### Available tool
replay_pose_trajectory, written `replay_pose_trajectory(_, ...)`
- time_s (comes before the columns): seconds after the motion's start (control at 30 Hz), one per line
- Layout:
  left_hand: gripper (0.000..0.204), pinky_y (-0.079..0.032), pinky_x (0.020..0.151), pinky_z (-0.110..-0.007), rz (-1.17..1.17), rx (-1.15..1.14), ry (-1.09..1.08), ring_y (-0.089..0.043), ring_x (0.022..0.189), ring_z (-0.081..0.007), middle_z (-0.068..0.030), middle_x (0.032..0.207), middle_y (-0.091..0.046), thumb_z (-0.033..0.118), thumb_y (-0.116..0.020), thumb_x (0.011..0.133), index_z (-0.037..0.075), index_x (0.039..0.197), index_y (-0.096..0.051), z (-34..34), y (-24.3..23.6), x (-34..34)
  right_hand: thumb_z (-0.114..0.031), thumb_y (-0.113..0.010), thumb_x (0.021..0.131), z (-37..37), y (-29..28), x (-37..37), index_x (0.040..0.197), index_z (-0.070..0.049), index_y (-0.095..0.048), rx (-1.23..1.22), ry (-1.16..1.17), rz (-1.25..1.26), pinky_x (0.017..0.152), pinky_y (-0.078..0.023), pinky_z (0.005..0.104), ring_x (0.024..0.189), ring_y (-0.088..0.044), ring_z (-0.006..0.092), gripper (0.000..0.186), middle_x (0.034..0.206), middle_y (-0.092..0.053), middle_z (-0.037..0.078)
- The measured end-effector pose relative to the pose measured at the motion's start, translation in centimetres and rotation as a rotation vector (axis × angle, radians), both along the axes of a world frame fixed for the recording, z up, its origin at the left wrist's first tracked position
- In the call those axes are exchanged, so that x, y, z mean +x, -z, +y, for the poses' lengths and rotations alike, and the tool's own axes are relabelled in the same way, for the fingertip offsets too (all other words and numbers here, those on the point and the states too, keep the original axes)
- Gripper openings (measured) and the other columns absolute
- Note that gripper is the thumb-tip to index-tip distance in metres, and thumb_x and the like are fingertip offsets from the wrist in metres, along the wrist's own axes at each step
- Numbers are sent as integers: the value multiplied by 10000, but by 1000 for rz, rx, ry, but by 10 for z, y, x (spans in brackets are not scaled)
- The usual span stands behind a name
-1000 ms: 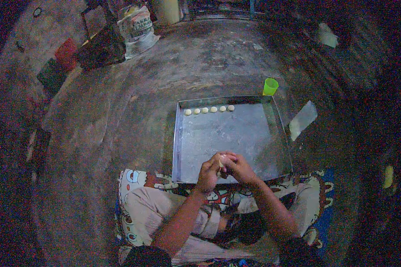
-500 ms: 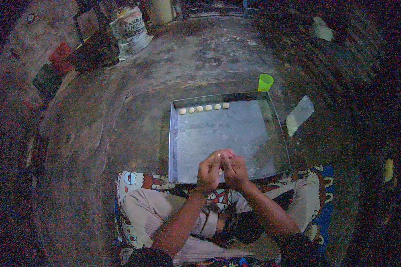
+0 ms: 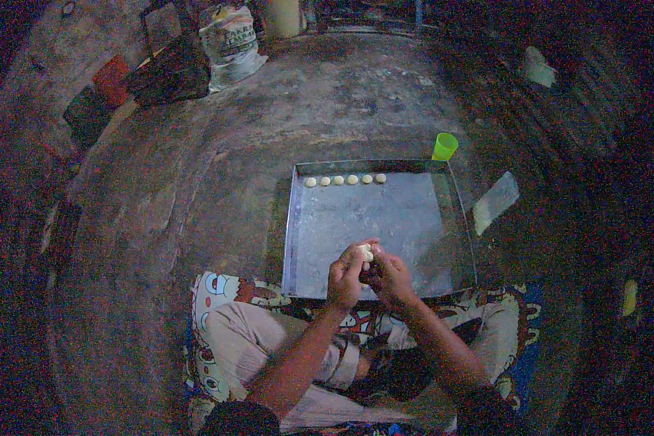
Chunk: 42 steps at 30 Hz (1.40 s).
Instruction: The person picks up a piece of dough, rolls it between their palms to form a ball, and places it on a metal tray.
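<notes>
The person sits on a patterned mat (image 3: 218, 291) on the floor, and both forearms come in from the lower edge. The left hand (image 3: 346, 275) and the right hand (image 3: 387, 276) meet above the near part of a large square metal tray (image 3: 305, 240). Between the fingertips of both hands sits a small pale dough piece (image 3: 367, 252) — both hands are curled closed around it, the fingers narrow and pressed together, so only the top of the piece shows. The hands touch each other at the fingers. Whether the piece rests on the tray or is lifted a little above it, I cannot tell.

On the far edge of the tray lies a row of dough balls (image 3: 345, 179), five small pale rounds, set side by side along the back rim toward the left corner. They are well apart from the hands; the middle of the tray between them is bare metal.

Just behind the far right corner of the tray stands a green plastic cup (image 3: 445, 146), upright on the floor. To the right of the tray lies a flat pale sheet (image 3: 495, 202), tilted in the view. Far off at the top left a white sack (image 3: 231, 43) stands near some dark boxes (image 3: 163, 73) — the room is dim and details there are hard to see.
</notes>
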<state>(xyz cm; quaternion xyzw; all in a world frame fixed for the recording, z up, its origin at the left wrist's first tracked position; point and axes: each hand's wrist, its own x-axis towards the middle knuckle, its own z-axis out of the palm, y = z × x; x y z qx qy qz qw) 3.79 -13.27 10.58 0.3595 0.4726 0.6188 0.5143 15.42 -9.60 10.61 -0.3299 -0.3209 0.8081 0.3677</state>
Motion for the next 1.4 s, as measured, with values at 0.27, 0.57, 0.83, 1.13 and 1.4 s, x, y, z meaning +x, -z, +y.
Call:
replay_pose_trajectory(0.27, 338, -485, 895, -312, 415, 182, -3, -637, 1000, -211, -75, 1114, -665, 175, -536, 985, 29, 1291, -545, -8, -27, 33, -328, -507, 999, 6, 1, 26, 984, -22, -630, 240, 110, -252, 607, -463, 257, 737, -584, 109, 330, 878, -630, 23)
replay_pose_trajectory(0.57, 272, -511, 731, -279, 285, 28, -224, -627, 843, -134, -84, 982, -690, 221, -471, 1021, 19, 1090, -639, 11, -7, 49, -341, -419, 1033, 12, -20, 43, 914, 13, -629, 813, 35, -603, 674, -443, 323, 751, -544, 153, 428, 842, -595, 79)
replay_pose_trajectory(0.83, 359, -497, 668, -265, -156, 64, -103, -581, 742, -118, -8, 874, -622, 319, -426, 1036, 34, 1128, -625, -5, -13, 36, -368, -509, 990, -8, -37, 31, 1254, -64, -604, 424, -129, -544, 775, -499, 363, 836, -619, 243, 414, 1004, -681, 98)
replay_pose_trajectory(1.13, 567, -420, 986, -300, -82, 64, 311, -517, 1130, -152, -40, 1241, -550, 411, -227, 1058, 46, 1478, -334, -25, -24, 28, -311, -544, 951, -9, -41, 41, 866, -39, -596, 21, 12, -68, 541, -395, 279, 601, -507, 126, 290, 724, -565, 8)
replay_pose_trajectory(1.4, 450, -395, 1053, -341, -246, 97, 338, -496, 1252, -214, -97, 1411, -487, 289, -340, 1058, -8, 1365, -480, -7, -16, 60, -282, -556, 935, -1, -32, 71, 812, -37, -630, 239, 36, -103, 517, -407, 264, 576, -519, 108, 283, 707, -587, 2)
